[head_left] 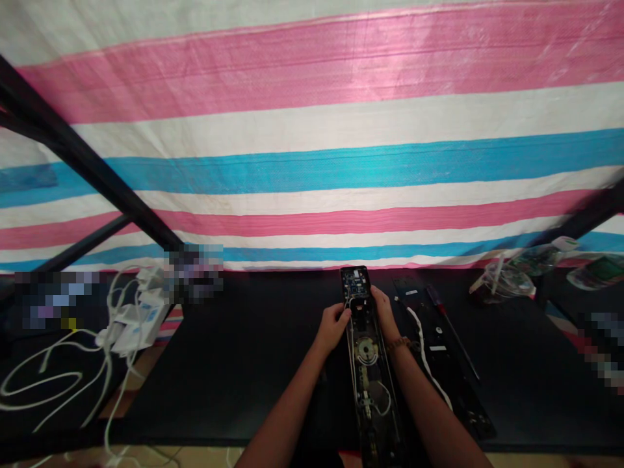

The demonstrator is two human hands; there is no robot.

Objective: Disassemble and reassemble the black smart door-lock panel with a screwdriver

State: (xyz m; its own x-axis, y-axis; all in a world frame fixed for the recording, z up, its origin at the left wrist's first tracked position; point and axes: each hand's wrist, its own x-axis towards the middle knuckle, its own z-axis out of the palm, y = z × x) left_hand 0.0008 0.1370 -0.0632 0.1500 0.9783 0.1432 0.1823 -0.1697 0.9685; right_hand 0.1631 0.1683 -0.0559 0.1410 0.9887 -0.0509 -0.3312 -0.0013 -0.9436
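A long black electronic device (pixel 365 348), which looks like an opened door lock housing, lies lengthwise in front of me with its inside showing. A circuit board (pixel 357 284) fills its far end, and a round metal part and thin white wires sit along its middle. On its left edge, just below the board, my left hand (pixel 335 325) is closed with thumb and fingers together. My right hand (pixel 384 309) is wrapped round the right edge near the board, its fingertips partly hidden. A white cable (pixel 425 354) runs just right of my right forearm.
A long screwdriver (pixel 453 331) lies right of the cable, beside a black panel (pixel 468 403). Clear plastic packs (pixel 511 273) sit at the back right. White cables and boxes (pixel 141 322) crowd the left side. A striped tarp (pixel 312 162) hangs behind the black table (pixel 229 364).
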